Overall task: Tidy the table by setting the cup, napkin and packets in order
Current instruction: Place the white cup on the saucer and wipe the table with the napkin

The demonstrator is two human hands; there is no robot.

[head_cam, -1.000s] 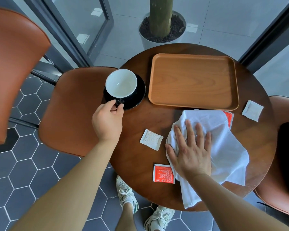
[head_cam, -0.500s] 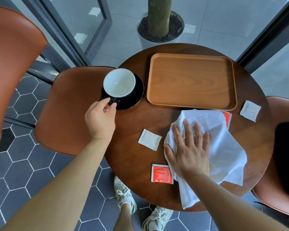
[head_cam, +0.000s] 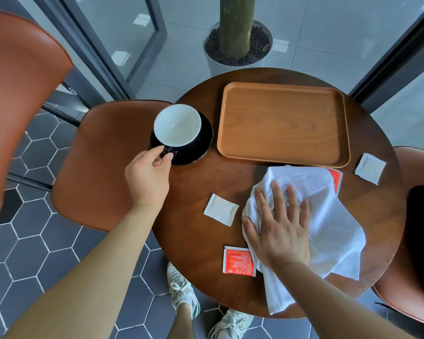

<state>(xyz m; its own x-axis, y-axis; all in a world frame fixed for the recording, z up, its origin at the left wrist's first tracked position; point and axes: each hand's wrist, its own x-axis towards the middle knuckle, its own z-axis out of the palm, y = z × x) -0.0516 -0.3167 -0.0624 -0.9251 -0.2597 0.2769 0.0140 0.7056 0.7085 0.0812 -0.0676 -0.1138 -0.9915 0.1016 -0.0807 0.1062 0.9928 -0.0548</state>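
Observation:
A black cup (head_cam: 177, 125) with a white inside stands on a black saucer (head_cam: 201, 145) at the left edge of the round wooden table (head_cam: 196, 231). My left hand (head_cam: 148, 176) pinches the cup's handle. My right hand (head_cam: 280, 225) lies flat, fingers spread, on a crumpled white napkin (head_cam: 328, 216). One white packet (head_cam: 220, 209) lies left of the napkin and another white packet (head_cam: 370, 168) near the right edge. A red packet (head_cam: 239, 261) lies at the near edge. A second red packet (head_cam: 336, 178) peeks out from under the napkin.
A wooden tray (head_cam: 283, 123) lies at the back of the table. Orange chairs stand at the left (head_cam: 101, 165) and right (head_cam: 411, 241). A potted trunk (head_cam: 235, 40) stands beyond the table. My shoes (head_cam: 184, 294) show below on the hexagon tiles.
The hands barely shift; my left hand's fingers have closed more firmly on the cup's handle. The right hand stays flat on the napkin.

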